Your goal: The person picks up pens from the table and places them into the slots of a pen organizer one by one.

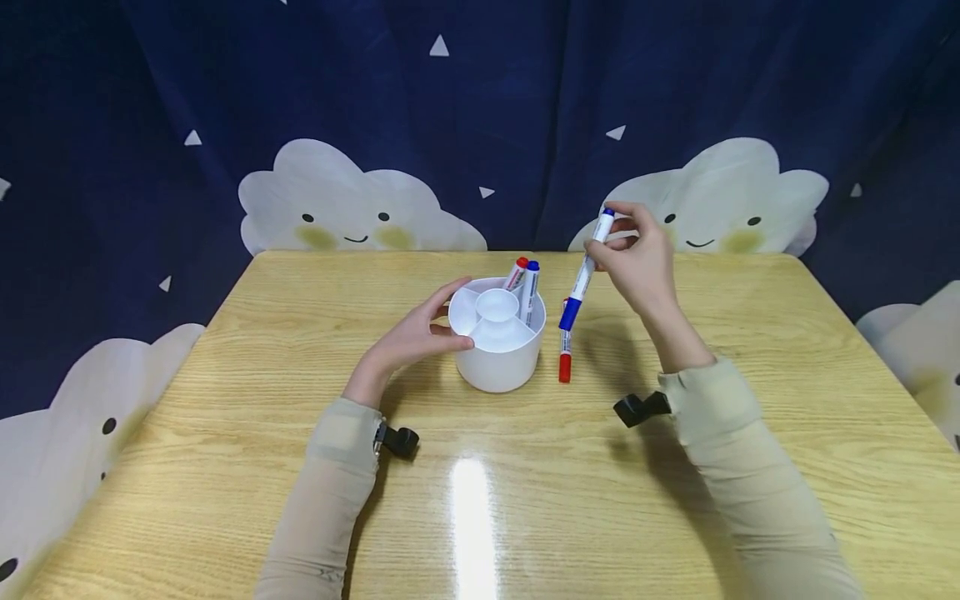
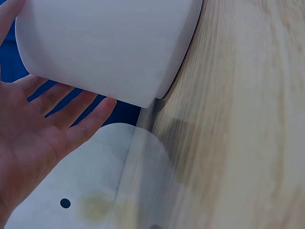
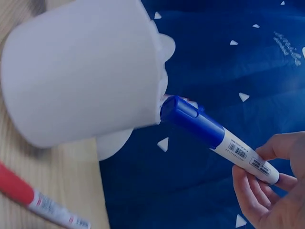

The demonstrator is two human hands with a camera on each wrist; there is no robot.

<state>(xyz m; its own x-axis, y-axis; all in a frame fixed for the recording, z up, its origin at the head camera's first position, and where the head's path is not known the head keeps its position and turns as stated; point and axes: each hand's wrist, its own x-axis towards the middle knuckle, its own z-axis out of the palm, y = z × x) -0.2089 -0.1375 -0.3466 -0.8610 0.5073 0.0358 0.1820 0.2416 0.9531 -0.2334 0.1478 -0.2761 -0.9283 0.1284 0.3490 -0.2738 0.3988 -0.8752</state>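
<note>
A white round pen holder (image 1: 497, 367) with several compartments stands on the table. My left hand (image 1: 412, 335) holds it from the left, thumb at the near rim and fingers round the far side. In the left wrist view that hand (image 2: 52, 119) touches the holder's white wall (image 2: 105, 47). My right hand (image 1: 641, 258) pinches a blue-capped marker (image 1: 587, 271) near its end, tilted with the cap downward, to the right of the holder. In the right wrist view the blue cap (image 3: 195, 119) appears by the holder's rim. A red marker (image 1: 517, 273) and a blue marker (image 1: 529, 293) stand inside the holder.
Another red-capped marker (image 1: 565, 362) lies on the wooden table (image 1: 480, 433) right of the holder, partly behind the held marker. A dark blue curtain (image 1: 480, 125) with clouds hangs behind the table's far edge. Each wrist carries a black camera (image 1: 401, 442).
</note>
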